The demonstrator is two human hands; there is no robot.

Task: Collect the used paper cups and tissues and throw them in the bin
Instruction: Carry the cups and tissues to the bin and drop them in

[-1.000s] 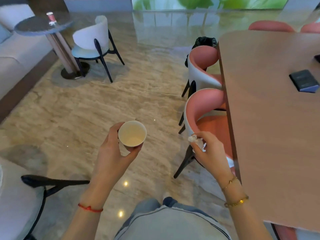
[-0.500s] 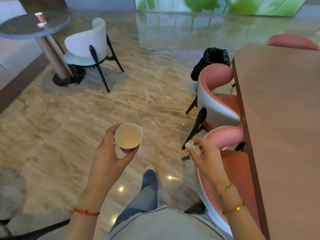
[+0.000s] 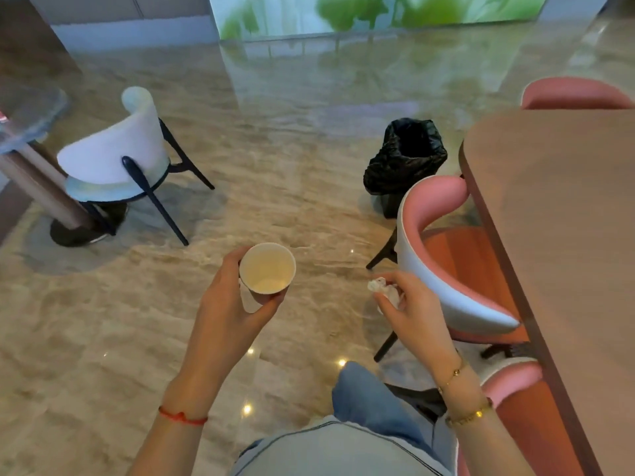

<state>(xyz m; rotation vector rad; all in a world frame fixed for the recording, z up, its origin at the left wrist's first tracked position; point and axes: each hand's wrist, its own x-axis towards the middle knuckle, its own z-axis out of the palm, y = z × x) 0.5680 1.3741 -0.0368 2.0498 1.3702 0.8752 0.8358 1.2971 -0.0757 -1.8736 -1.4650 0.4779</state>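
Our left hand point(image 3: 237, 304) wraps its fingers and thumb around a paper cup point(image 3: 267, 268), mouth up and seemingly empty; our right hand point(image 3: 409, 304) pinches a crumpled tissue point(image 3: 384, 290) between thumb and fingertips. Ahead of both hands stretches the marble floor point(image 3: 292, 201), and to the right of the right hand runs the long counter point(image 3: 567, 235) with a pink chair point(image 3: 446, 262) tucked just beside that hand. Beyond the right hand, past the chair's back, stands the bin point(image 3: 407, 156), lined with a black bag and open at the top. We judge the step to be carrying both items there. To do it well, we should keep the cup level, skirt the chair's legs, stop close over the bin's mouth, and release the light tissue low so that it does not drift.
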